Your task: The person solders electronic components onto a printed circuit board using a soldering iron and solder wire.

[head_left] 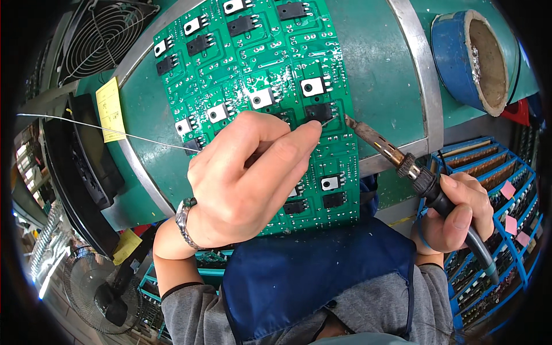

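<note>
A large green circuit board panel (230, 72) lies in front of me, set with rows of black and silver-backed three-legged components. My left hand (241, 178) is over its middle, thumb and fingers pinched on a thin solder wire (144, 137) that trails off to the left. The wire's short end points at the legs of a black component (318, 112). In my right hand (457, 213) is a soldering iron (422, 178), gripped by its dark handle. Its tip is beside those legs at the board's right edge; whether it touches them I cannot tell.
A blue-sided solder reel (460, 63) stands at the far right. Blue racks (489, 230) holding boards are at the lower right. A black fan with a round guard (103, 40) sits at the far left, with a yellow note (109, 109) nearby. Metal strips (417, 52) border the green work surface.
</note>
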The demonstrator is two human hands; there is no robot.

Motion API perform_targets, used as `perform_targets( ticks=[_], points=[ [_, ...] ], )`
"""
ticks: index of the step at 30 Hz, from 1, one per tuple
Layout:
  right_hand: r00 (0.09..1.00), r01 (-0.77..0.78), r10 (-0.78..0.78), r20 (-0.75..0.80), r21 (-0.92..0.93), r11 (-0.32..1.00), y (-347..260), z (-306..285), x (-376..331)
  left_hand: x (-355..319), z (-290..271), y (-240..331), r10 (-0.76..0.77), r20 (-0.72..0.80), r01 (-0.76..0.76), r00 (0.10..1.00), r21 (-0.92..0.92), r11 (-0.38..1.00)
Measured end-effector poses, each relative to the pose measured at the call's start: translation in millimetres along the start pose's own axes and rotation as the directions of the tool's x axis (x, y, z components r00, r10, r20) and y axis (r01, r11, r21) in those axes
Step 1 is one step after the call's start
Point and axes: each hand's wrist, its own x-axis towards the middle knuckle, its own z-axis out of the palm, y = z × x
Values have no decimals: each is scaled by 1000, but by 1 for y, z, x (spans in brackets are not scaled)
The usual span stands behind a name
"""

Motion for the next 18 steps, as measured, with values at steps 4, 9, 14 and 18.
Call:
perform_targets(
  ticks=[4, 9, 14, 18],
  points=[
    [999, -37, 37, 8, -4, 999, -1, -4, -2, 1, -1, 3, 1, 21, -1, 1000, 4, 1000],
    [999, 7, -8, -50, -17, 1000, 6, 3, 1, 6, -2, 1, -43, -33, 43, 999, -22, 999],
    [999, -44, 43, 13, 6, 999, 11, 2, 9, 9, 4, -2, -81, -53, 81, 995, 6, 997],
    [998, -8, 10, 68, -16, 1000, 12, 4, 13, 10, 6, -3, -81, -48, 81, 996, -4, 997]
  ],
)
